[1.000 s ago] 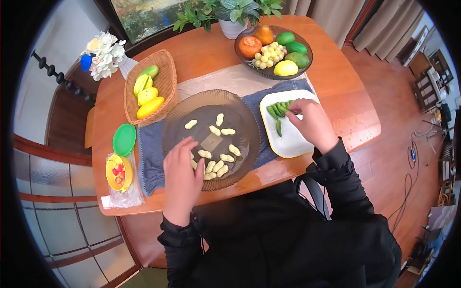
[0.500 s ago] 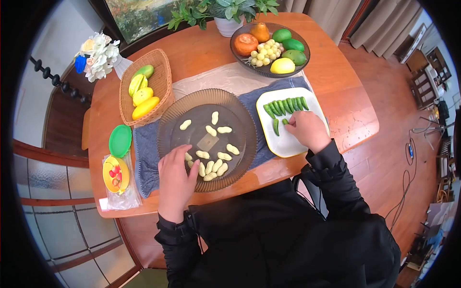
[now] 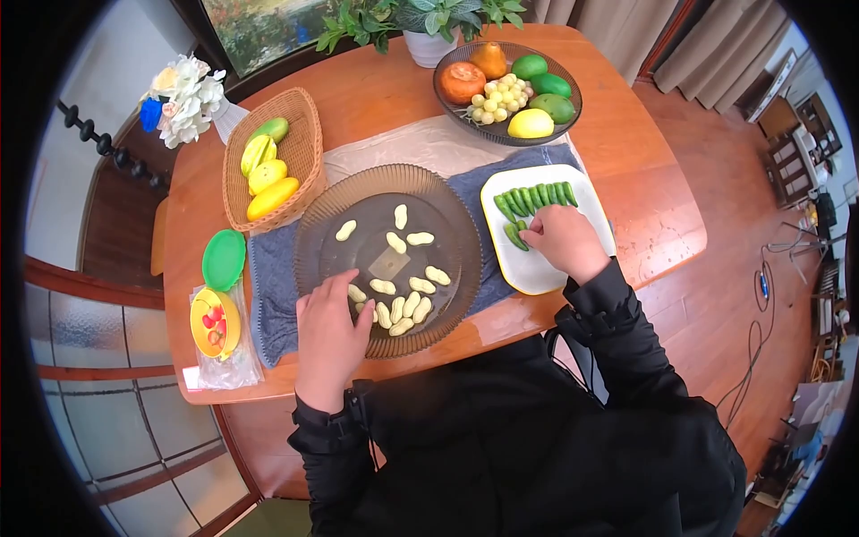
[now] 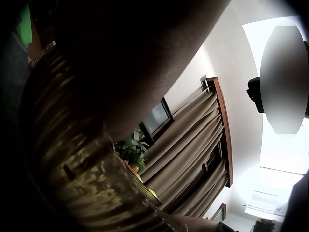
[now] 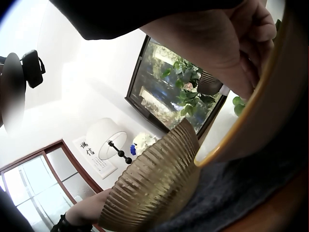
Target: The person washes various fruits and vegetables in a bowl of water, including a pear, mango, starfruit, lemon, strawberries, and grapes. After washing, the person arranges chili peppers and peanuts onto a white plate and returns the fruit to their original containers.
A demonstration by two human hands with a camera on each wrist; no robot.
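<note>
My right hand [image 3: 570, 240] is over the white tray [image 3: 541, 273], thumb and fingertips pinching a small green chili pepper [image 3: 522, 226]. Right beside that pepper lies another one [image 3: 514, 236]. A row of several green chili peppers [image 3: 541, 194] runs along the tray's far side. My left hand [image 3: 329, 336] rests at the near left rim of the ribbed brown glass plate [image 3: 465, 215], fingers loosely extended and holding nothing. Several peanuts [image 3: 420, 239] lie scattered in this plate, bunched toward its near side. In the right wrist view, the tray's yellow rim hides part of the fingers.
Behind stands a dark bowl of fruit [image 3: 488, 134], with a wicker basket [image 3: 313, 134] of yellow and green fruit at the left. A yellow bowl [image 3: 234, 336] with small red pieces and a green lid [image 3: 224, 259] sit near the left edge. A blue cloth [image 3: 273, 304] lies underneath.
My right hand came back from the pepper row toward the tray's near left with one pepper, which now lies against the separate one. My left hand lowered slightly at the plate's rim.
</note>
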